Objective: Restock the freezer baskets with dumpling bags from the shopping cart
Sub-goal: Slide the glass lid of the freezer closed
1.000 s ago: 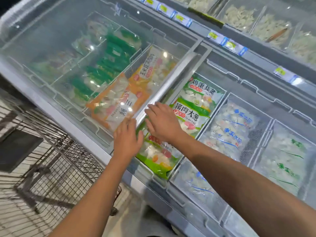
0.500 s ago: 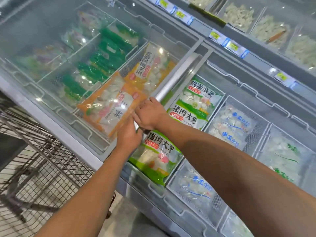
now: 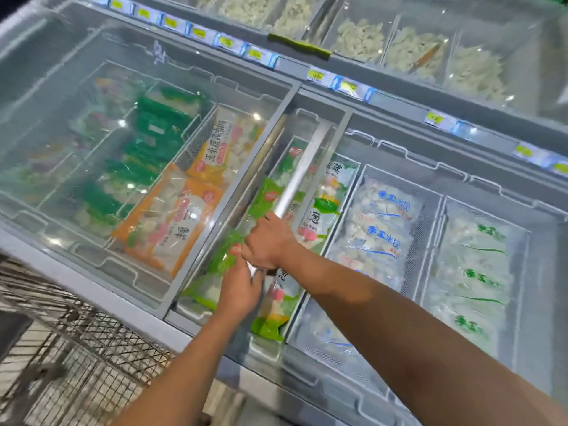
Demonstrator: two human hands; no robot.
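The chest freezer (image 3: 92,285) holds baskets of dumpling bags under sliding glass lids. Both my hands are on the silver lid handle (image 3: 302,170), which lies across the basket of green dumpling bags (image 3: 270,322). My right hand (image 3: 270,241) grips the handle near its lower part. My left hand (image 3: 241,290) holds the handle's lower end just below it. Neither hand holds a bag. Orange dumpling bags (image 3: 172,222) lie under glass to the left. The wire shopping cart (image 3: 76,348) stands at the lower left, and what it holds is hidden.
Clear bags with blue print (image 3: 378,229) and with green print (image 3: 473,272) fill baskets to the right. Dark green bags (image 3: 153,139) lie under the left lid. A row of price tags (image 3: 341,84) and bins of loose dumplings (image 3: 408,50) run along the back.
The lid handle has slid right with both hands on it, from the left edge of the green bags to over them. My right hand has closed round the handle.
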